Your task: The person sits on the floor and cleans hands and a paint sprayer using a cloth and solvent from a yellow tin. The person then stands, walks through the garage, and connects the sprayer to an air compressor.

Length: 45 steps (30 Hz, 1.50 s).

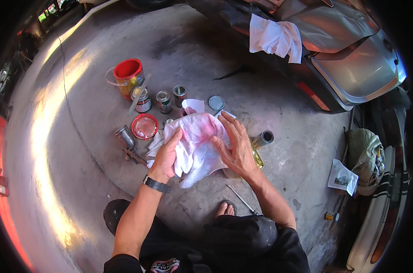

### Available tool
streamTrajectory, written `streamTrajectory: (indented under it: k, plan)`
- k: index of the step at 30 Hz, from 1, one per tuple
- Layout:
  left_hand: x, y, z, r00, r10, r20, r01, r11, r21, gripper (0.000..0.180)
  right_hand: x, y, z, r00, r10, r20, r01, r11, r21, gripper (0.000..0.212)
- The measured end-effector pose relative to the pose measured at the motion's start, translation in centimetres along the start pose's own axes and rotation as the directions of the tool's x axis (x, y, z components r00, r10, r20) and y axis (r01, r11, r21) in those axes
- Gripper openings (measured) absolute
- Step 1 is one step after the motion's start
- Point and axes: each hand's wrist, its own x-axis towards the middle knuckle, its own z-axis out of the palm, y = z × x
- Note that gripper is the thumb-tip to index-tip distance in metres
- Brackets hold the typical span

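Gripping the cloth (198, 125) with your left fingers (175, 137), right fingers (234, 130) spread open, you have it part smeared pink, part left white.

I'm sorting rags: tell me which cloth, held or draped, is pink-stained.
The held cloth, in the left hand: pink blotches mark it, while the draped cloth on the vehicle looks white.

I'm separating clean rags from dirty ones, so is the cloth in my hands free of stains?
No, the white cloth is visibly blotched with pink and red.
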Motion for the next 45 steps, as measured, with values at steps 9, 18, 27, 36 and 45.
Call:
streamTrajectory:
  k: [9,18,27,36,45]
  plan:
    - [-1.8,-1.2,0.7,0.986,0.076,0.147,-0.053,0.987,-0.154,0.061,-2.0,0.7,4.5,0.929,-0.204,0.31,0.338,0.811,-0.478,0.073]
    - [-0.3,-1.8,-0.6,0.972,0.175,-0.157,-0.16,0.981,0.108,0.053,-2.9,-0.2,4.0,0.882,-0.267,0.387,0.439,0.762,-0.476,0.053]
    - [-1.0,-1.5,-2.1,1.0,0.015,-0.013,-0.013,0.988,0.155,0.035,-3.3,1.9,1.4,0.843,-0.398,0.362,0.514,0.796,-0.319,0.057]
    - [-1.5,-1.9,-0.5,0.992,0.094,0.086,-0.127,0.786,0.605,0.025,-3.4,2.5,0.5,0.75,-0.463,0.472,0.619,0.744,-0.254,0.063]
    - [-1.2,-3.3,-1.4,0.988,0.024,-0.151,0.054,0.87,0.491,0.03,-3.7,3.6,0.8,0.572,-0.493,0.655,0.817,0.415,-0.401,0.068]
